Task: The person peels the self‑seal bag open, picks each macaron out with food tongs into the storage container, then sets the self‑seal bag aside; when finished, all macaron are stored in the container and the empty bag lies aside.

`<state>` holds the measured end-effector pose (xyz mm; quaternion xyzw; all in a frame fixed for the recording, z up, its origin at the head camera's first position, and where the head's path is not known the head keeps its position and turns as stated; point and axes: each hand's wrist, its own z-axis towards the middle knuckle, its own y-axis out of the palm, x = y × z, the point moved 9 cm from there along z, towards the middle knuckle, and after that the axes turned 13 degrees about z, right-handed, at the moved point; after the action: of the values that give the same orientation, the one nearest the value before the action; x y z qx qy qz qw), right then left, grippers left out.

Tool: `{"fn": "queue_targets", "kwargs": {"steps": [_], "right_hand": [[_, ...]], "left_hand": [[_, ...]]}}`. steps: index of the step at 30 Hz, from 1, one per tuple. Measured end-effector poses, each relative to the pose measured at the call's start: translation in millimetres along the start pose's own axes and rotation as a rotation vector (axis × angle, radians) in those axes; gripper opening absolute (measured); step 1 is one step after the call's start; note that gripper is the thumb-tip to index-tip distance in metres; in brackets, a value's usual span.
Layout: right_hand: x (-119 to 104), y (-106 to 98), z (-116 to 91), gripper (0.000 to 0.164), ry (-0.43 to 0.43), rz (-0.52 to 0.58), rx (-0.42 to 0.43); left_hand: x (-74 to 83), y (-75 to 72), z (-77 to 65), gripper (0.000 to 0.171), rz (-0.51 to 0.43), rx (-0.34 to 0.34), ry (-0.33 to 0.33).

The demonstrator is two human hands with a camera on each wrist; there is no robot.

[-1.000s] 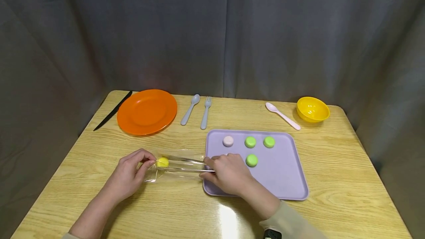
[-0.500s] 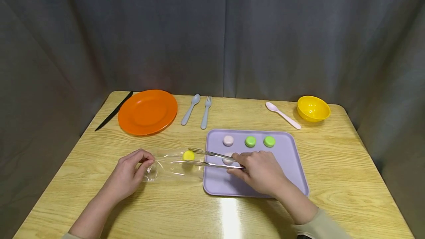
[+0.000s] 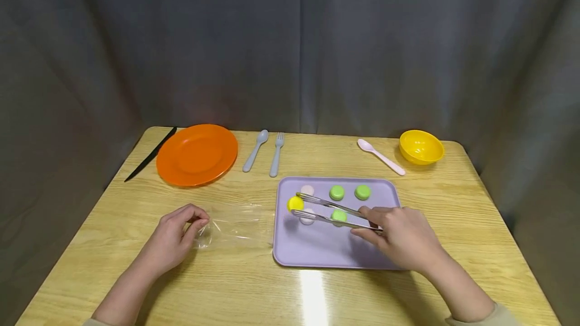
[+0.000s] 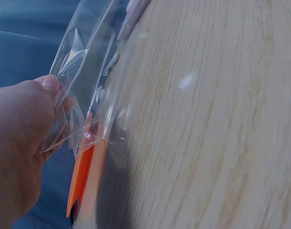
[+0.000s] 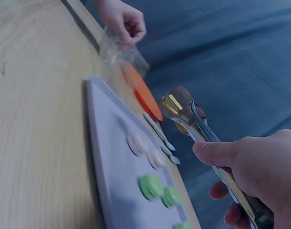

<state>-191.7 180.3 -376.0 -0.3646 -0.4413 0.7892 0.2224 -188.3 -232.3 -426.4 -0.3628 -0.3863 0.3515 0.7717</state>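
Note:
My left hand (image 3: pixel 178 238) pinches one end of a clear plastic bag (image 3: pixel 240 226), which stretches out toward the tray; the left wrist view shows its crinkled film (image 4: pixel 74 71) between thumb and fingers. Metal tongs (image 5: pixel 183 107) are in my right hand (image 3: pixel 405 235), thumb on one arm. Their slotted tips clasp a yellow macaron (image 3: pixel 295 204) above the left part of a lilac tray (image 3: pixel 317 251). Beneath and beside the tongs lie two pale pink macarons (image 3: pixel 306 218) and three green macarons (image 3: pixel 337 192) on the tray.
An orange plate (image 3: pixel 197 155) and a black knife (image 3: pixel 149 155) are at the back left. A grey spoon (image 3: pixel 255 151) and grey fork (image 3: pixel 277 155) lie behind the tray. A pink spoon (image 3: pixel 381 157) and yellow bowl (image 3: pixel 421 148) stand back right.
My right hand has moved right, drawing the tongs with the yellow macaron out of the bag and over the tray. The left hand keeps its pinch in nearly the same place.

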Motion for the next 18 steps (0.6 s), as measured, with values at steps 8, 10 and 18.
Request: {"fn": "queue_targets", "kwargs": {"steps": [8, 10, 18], "right_hand": [[19.8, -32.6, -27.2, 0.026, 0.075, -0.042, 0.030], [25.3, -36.0, -33.6, 0.032, 0.091, -0.050, 0.021], [41.6, -49.9, -56.2, 0.029, 0.099, -0.095, 0.022]], "left_hand": [[-0.2, 2.0, 2.9, 0.018, -0.021, -0.023, 0.023], [-1.0, 1.9, 1.7, 0.018, -0.013, -0.034, 0.014], [-1.1, 0.2, 0.0, 0.017, 0.000, -0.050, 0.011]]}}
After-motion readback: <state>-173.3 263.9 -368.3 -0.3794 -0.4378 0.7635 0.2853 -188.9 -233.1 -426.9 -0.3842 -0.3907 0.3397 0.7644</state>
